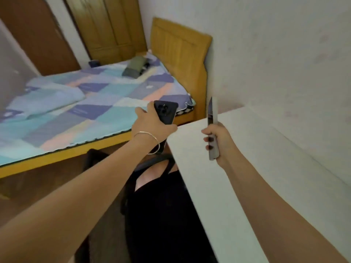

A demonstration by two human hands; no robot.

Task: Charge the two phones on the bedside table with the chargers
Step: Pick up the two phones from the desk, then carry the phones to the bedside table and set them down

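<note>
My left hand (152, 124) grips a dark phone (164, 111), held with its back and camera lenses facing me, near the corner of a white table (237, 168). A thin bracelet circles that wrist. My right hand (218, 143) holds a light grey phone (212, 118) upright and edge-on above the table's white top. No charger or cable shows in this view.
A bed with a yellow wooden frame (180, 46) and a patchwork blue, teal and pink cover (79, 103) lies to the left. A grey-green pouch (134, 67) rests on it near the headboard. A black chair (152, 196) stands below. White wall on the right.
</note>
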